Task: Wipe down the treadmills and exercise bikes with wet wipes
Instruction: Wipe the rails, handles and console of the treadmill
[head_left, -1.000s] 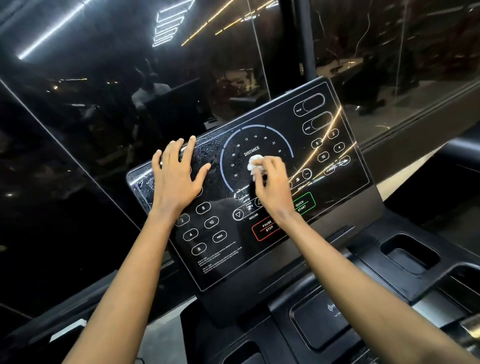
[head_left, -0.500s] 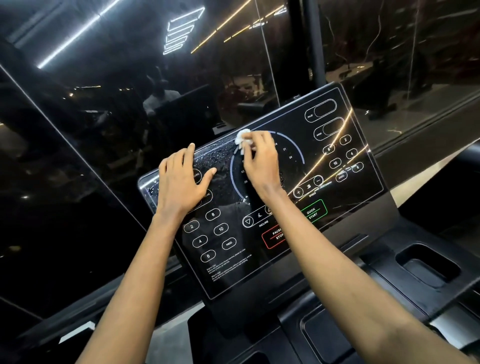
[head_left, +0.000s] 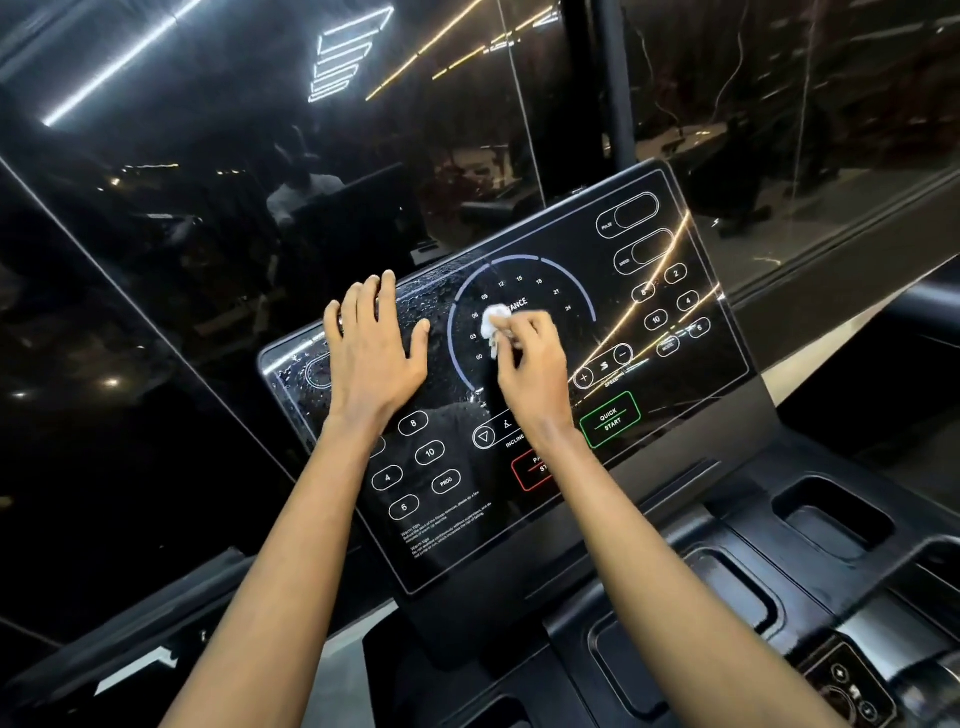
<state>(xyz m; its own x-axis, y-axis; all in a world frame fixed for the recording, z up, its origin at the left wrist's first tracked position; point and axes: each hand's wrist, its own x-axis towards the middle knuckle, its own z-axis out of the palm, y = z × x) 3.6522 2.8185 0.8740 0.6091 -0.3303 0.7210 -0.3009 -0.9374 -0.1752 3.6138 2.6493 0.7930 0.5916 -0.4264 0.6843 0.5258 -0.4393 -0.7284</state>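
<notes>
Two hands meet glossy black console (head_left: 675, 395): left hand (head_left: 376, 353) flat, right hand (head_left: 530, 358) pinching crumpled white wipe (head_left: 492, 325).

White wet wipe (head_left: 491, 325) crumpled, pressed on tilted black treadmill console (head_left: 561, 249), left part beaded wet

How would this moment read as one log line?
left hand flat on treadmill console | right hand pinches wet wipe on distance dial

Dark glass wall (head_left: 156, 312) fills background. Black post (head_left: 613, 78) upright against it. Left of post: reflected white light strips (head_left: 348, 57), yellow light lines (head_left: 415, 67), faint reflection of person in white top (head_left: 304, 192). Right of post, lower down: pale floor strip (head_left: 805, 374).
</notes>
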